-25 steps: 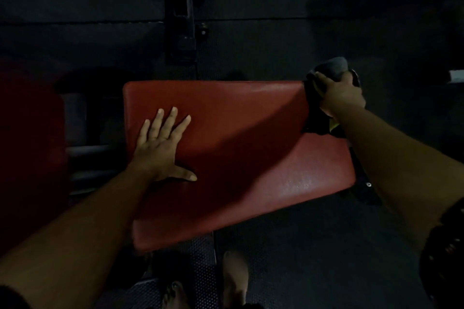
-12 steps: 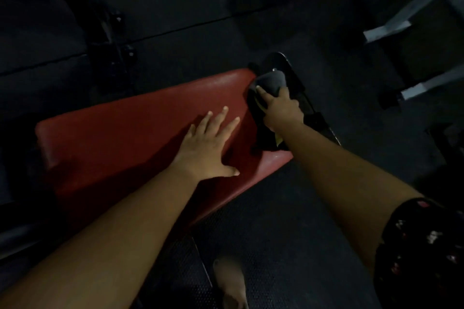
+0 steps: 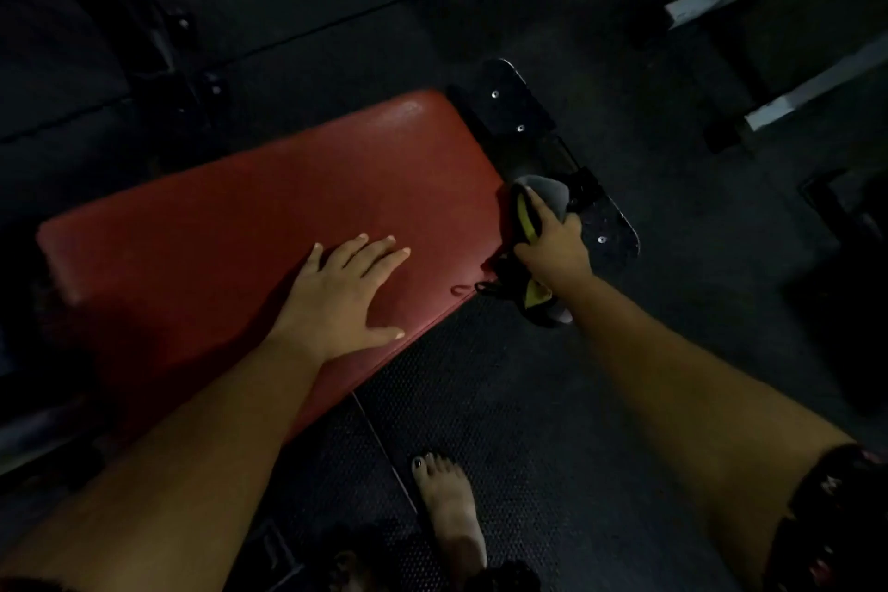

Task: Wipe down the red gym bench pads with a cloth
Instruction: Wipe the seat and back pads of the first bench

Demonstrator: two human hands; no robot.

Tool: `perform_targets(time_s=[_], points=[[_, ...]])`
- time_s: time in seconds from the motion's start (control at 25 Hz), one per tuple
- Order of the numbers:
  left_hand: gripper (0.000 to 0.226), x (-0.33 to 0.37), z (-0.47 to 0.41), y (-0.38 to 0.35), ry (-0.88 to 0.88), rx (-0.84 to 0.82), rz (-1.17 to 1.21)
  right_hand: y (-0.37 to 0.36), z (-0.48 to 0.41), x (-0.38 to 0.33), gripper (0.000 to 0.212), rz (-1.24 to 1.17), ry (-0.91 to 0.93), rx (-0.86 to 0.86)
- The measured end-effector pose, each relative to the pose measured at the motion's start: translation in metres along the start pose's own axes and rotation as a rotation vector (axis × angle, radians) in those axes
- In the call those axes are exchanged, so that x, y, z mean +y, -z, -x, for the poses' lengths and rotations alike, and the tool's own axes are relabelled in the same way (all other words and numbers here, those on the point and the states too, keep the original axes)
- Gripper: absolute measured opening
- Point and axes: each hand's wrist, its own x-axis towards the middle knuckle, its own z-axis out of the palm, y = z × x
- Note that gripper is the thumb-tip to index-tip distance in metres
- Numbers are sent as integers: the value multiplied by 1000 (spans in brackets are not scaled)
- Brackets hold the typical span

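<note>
**Cloth reaches the pad's end edge as the wipe runs down toward me**

Cloth (image 3: 540, 195) bunched in my right grip (image 3: 552, 245), fingers closed around its grey and yellow folds, pressed against the short right-hand end of the red pad (image 3: 240, 226) where it meets the black metal foot plate (image 3: 521, 111). A second ago this same grip was working the far corner of that end; it has since slid along the edge toward the near corner, and a tail of the cloth now hangs off below the pad's lip. My left grip (image 3: 343, 291) lies flat and open on top of the worktop, palm down, holding nothing, only bracing; it has crept rightward along the pad as I leaned that way, and the view has swung with me. By my reckoning the end edge is close to finished, while how much of the broad top has been covered cannot be read from its surface.

Much is lost to the dim light. The far left of the pad fades into shadow, any second pad is out of sight, and the frame beneath is mostly hidden. A thin dark loop near the cloth could be a strap or a stray thread; I cannot tell which. One bare foot (image 3: 451, 507) stands on the rubber floor (image 3: 504, 399) below.
</note>
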Motion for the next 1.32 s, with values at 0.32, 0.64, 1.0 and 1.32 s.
perform_targets(time_s=[0.32,0.64,1.0,1.32], points=[[82,-45,97,-42,282,95,78,-69,58,-4,80,-792,-341,219],[61,-68,184,-68,509,173,255,-177,177,-63,81,-679,-384,-17],[49,-81,232,-84,597,229,604,-276,305,-89,76,-428,-210,-460],[41,-72,228,-84,655,327,628,-234,317,-90,75,289,529,-760]])
